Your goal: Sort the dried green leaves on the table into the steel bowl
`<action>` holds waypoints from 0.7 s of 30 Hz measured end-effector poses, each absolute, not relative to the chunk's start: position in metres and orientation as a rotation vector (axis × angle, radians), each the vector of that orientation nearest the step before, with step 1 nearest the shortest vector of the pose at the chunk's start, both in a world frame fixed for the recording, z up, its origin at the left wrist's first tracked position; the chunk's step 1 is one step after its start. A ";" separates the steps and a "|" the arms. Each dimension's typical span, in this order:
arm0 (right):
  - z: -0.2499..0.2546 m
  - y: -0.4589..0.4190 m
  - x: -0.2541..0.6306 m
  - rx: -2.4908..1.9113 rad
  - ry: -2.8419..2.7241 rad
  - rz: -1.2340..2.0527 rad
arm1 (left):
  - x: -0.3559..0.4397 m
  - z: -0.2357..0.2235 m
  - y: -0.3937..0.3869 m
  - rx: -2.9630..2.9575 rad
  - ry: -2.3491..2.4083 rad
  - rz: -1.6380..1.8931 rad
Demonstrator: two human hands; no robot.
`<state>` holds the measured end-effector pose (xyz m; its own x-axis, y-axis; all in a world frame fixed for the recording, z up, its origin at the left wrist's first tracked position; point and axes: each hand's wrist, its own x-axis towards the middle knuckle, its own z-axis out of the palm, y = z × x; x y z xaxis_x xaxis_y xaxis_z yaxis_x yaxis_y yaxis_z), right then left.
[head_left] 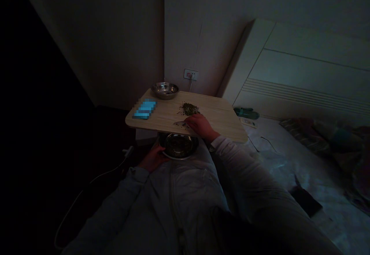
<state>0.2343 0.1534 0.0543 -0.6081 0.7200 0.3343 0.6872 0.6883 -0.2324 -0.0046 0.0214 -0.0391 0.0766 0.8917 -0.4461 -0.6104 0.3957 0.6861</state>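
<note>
My left hand (154,156) grips the left rim of a shiny metal bowl (177,157), which sits at my lap just below the table's front edge. The bowl's contents are dark and hard to make out. Over the front of the small wooden table (221,118), my right hand (198,124) is closed on a thin, shiny, flat tool (179,123) whose kind is unclear. A few small dark grains lie around its tip. Just beyond the fingers is a loose pile of small green beans or seeds (189,108).
A second metal bowl (165,91) stands at the table's back left corner. Nearer me lies a phone (145,109) with a lit, blurred screen. To the right is a bed (268,135) with a green bottle (247,113) near its headboard. A white cable (86,185) trails at left.
</note>
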 end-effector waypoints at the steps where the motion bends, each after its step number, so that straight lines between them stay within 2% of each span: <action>1: 0.054 0.152 0.235 -1.095 -2.496 0.123 | -0.005 -0.040 0.022 0.357 0.957 1.163; 10: 0.048 0.144 0.245 -1.030 -2.413 0.229 | -0.005 -0.040 0.022 0.356 0.995 1.152; 21: 0.038 0.162 0.249 -1.288 -1.989 0.576 | -0.004 -0.037 0.021 0.351 0.991 1.163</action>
